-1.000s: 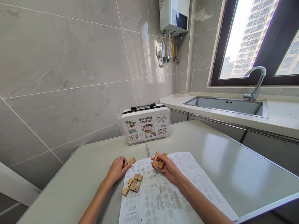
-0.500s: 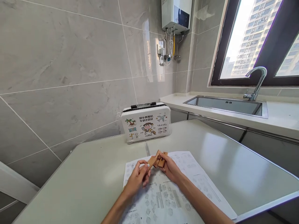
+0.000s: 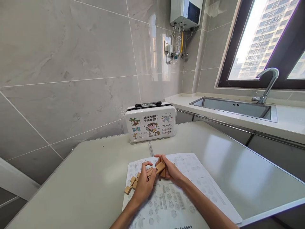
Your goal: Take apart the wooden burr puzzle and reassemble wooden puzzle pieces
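Over the sheet [image 3: 181, 194], the right hand [image 3: 172, 170] grips a part-built block [image 3: 163, 171], steadying it, while the left hand [image 3: 144, 184] pinches a piece [image 3: 159, 167] against it. Loose pieces [image 3: 132, 184] lie at the sheet's left edge, on the tabletop [image 3: 90, 184].

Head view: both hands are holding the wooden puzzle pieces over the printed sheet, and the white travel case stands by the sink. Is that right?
Not quite. The head view shows the white travel case on the table against the tiled wall, not by the sink. Both hands do hold wooden puzzle pieces over the printed sheet.
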A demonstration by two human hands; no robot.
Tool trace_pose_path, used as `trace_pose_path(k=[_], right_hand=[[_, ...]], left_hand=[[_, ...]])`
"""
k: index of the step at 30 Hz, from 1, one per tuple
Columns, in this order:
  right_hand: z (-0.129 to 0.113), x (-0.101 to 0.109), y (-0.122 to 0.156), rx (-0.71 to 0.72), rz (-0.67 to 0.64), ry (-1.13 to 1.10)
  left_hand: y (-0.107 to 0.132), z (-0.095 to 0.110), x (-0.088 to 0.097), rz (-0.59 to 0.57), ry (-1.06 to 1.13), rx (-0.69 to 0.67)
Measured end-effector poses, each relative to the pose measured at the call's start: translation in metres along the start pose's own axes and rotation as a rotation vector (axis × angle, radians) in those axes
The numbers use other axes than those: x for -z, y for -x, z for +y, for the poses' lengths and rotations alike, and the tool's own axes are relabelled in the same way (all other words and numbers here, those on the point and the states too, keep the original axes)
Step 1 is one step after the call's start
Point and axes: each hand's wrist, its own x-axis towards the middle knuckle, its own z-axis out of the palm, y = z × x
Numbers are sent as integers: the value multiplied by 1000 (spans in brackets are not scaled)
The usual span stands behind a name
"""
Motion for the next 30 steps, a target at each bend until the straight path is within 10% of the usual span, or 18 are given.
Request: trace_pose_path(k=[30], right_hand=[[-21, -14, 30, 153, -51, 443]], left_hand=[[4, 10, 16, -126, -250, -181]])
